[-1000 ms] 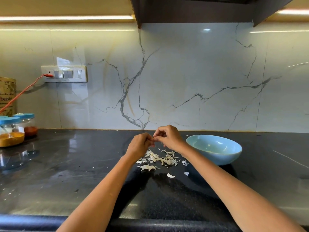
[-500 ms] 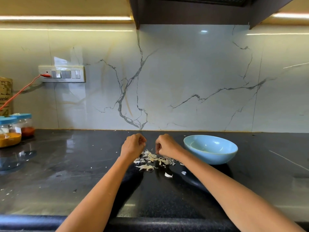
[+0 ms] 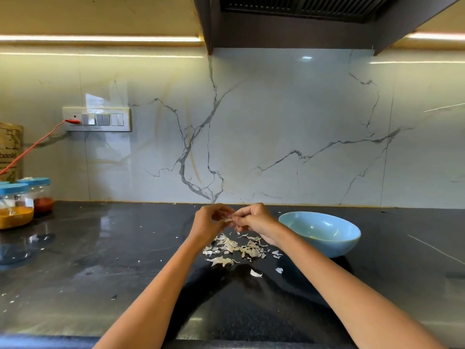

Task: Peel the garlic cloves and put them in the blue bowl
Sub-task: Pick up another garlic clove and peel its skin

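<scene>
Both hands meet above the dark counter (image 3: pixel 75 285), fingers curled: the left hand (image 3: pixel 208 224) and right hand (image 3: pixel 254 219) pinch one pale garlic clove (image 3: pixel 228 219) between their fingertips. Loose garlic skins (image 3: pixel 234 249) lie just below the hands, and the blue bowl (image 3: pixel 320 235) sits close beside the right wrist

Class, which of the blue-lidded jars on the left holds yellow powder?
The nearer, larger jar holds yellow powder; the jar behind it holds red.

Blue bowl (image 3: pixel 324 244), black counter (image 3: pixel 100 260), grey-veined white marble wall (image 3: pixel 251 134).
</scene>
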